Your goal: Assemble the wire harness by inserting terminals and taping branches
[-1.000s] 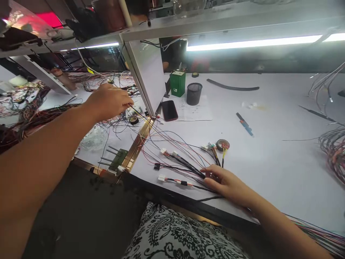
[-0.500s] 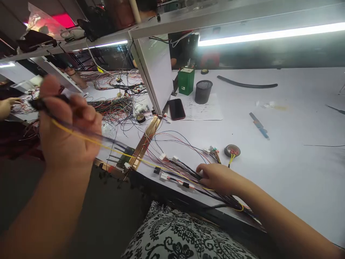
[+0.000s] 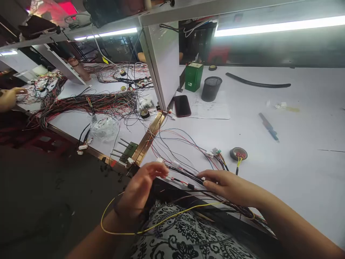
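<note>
My left hand [image 3: 142,183] is at the table's front edge, fingers loosely curved and palm partly showing. Its fingertips are beside the end of a short red-and-black lead [image 3: 179,180]; whether they touch it I cannot tell. A yellow wire [image 3: 161,219] loops past my left wrist and over the patterned cloth on my lap. My right hand [image 3: 223,185] lies over the dark wire bundle [image 3: 188,173], which passes between its thumb and fingers. White connectors [image 3: 175,164] end several wires just left of it. Further connectors [image 3: 212,153] with coloured wires lie beyond that hand.
A tape roll [image 3: 238,154] with yellow leads lies right of the wires. Behind are a phone [image 3: 182,106], a mesh cup [image 3: 211,89], a green box [image 3: 193,76] and a blue cutter [image 3: 268,127]. Tangled wires [image 3: 107,102] cover the left table, where another person's hand [image 3: 9,99] shows.
My left hand has come down and right from its raised place, letting go of the dark wire end. The yellow wire now hangs in a loop over my lap. My right hand stays on the bundle.
</note>
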Motion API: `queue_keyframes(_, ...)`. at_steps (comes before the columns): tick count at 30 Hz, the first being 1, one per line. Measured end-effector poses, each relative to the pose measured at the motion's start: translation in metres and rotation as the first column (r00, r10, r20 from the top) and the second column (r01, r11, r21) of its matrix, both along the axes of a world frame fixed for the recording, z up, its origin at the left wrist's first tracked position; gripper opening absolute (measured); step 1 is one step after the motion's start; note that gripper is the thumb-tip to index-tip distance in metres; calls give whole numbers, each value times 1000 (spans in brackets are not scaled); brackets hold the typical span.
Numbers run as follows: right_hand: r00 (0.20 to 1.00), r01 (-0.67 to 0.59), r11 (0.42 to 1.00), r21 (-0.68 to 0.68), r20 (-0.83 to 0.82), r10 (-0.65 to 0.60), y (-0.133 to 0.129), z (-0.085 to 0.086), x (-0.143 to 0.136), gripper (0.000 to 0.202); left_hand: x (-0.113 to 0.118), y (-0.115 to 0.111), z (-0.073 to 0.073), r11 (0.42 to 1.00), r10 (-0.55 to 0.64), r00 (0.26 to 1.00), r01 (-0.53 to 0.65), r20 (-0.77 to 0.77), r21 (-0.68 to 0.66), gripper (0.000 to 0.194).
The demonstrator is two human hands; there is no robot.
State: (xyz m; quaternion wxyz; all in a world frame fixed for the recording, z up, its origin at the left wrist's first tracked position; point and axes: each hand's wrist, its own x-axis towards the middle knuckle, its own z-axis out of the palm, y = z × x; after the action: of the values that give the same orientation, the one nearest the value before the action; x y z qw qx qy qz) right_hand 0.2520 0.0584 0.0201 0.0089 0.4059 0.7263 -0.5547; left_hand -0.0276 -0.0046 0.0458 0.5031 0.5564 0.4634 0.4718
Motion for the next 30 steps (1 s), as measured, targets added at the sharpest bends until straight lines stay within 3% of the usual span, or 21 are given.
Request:
queue_keyframes(2, 1000, -3, 1000, -11, -10, 3, 0, -1, -3, 39, 2, -1, 1, 974, -83, 924, 154, -374, 164, 43)
queue_keyframes(5, 1000, 0, 1000, -25, 0, 0, 1, -2, -6, 37, 5, 1, -1, 891, -14, 643, 356, -766, 282, 43)
queue_keyframes(7, 999, 5, 1000, -25, -33, -6, 1, -2, -6, 37, 7, 3, -4, 865, 110, 487, 382, -867, 324, 45)
queue_keyframes(10, 993, -8, 998, -60, -115, 1, 0, -3, -4, 38, 9, 7, -8, 815, 277, 383, 392, -881, 427, 43)
queue_keyframes(12, 993, -26, 996, -90, -119, 15, 0, -5, -4, 36, 10, 10, -7, 768, 302, 372, 451, -878, 455, 33)
queue_keyframes(14, 993, -43, 994, -105, -118, 30, 0, -6, -5, 32, 12, 12, -4, 743, 255, 378, 512, -890, 430, 23)
queue_keyframes(18, 980, -159, 978, -137, -139, 140, 1, -5, -13, 32, 15, 11, 3, 700, 241, 430, 544, -870, 463, 24)
queue_keyframes(21, 980, -197, 980, -33, -46, 196, 3, -6, -18, 33, 14, 4, 8, 648, 293, 465, 546, -835, 532, 26)
queue_keyframes(26, 964, -26, 982, 186, 265, -25, 3, -16, -13, 36, 10, -8, 10, 584, 348, 502, 545, -792, 602, 25)
queue_keyframes(30, 889, -8, 918, 397, 422, -175, -2, -14, -11, 40, 10, -14, 6, 593, 371, 512, 511, -775, 622, 26)
